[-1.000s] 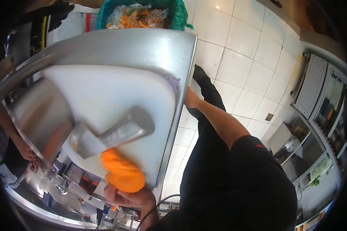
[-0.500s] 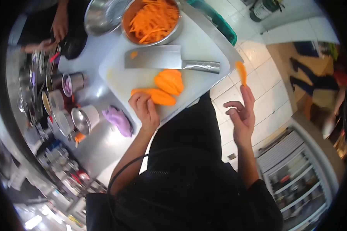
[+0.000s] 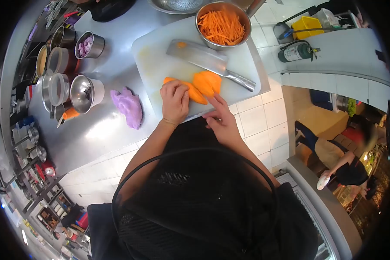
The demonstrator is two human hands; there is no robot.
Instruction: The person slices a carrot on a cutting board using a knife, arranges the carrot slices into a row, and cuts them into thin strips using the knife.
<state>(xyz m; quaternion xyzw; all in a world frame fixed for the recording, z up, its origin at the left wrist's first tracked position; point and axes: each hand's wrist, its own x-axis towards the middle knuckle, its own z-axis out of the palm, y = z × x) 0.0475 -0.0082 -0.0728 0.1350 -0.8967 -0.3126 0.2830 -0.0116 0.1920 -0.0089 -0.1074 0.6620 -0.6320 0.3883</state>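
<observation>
Working right at the near edge of the cutting board (image 3: 154, 47), pinching one end of a long batch of carrot slices (image 3: 196, 94) between the curled fingers and thumb of the left hand (image 3: 174, 102). Bringing the right hand (image 3: 224, 121) in alongside — touching the near end of a fanned carrot stack (image 3: 207, 83) with an outstretched fingertip, keeping the other fingers loosely bent and apart, gripping nothing visible. Keeping both portions side by side, near the board's near edge.

Leaving the cleaver (image 3: 199, 56) lying flat beyond them, pointing its handle towards the right edge, showing an orange scrap on the blade. Seeing plenty done: heaping thin carrot strips (image 3: 221, 28) in a steel bowl (image 3: 217, 45) at the board's far right corner. Looking partway along, though — counting both portions as sliced but not in strips. Spotting a purple cloth (image 3: 128, 107) on the worktop (image 3: 115, 52), left of the board.
</observation>
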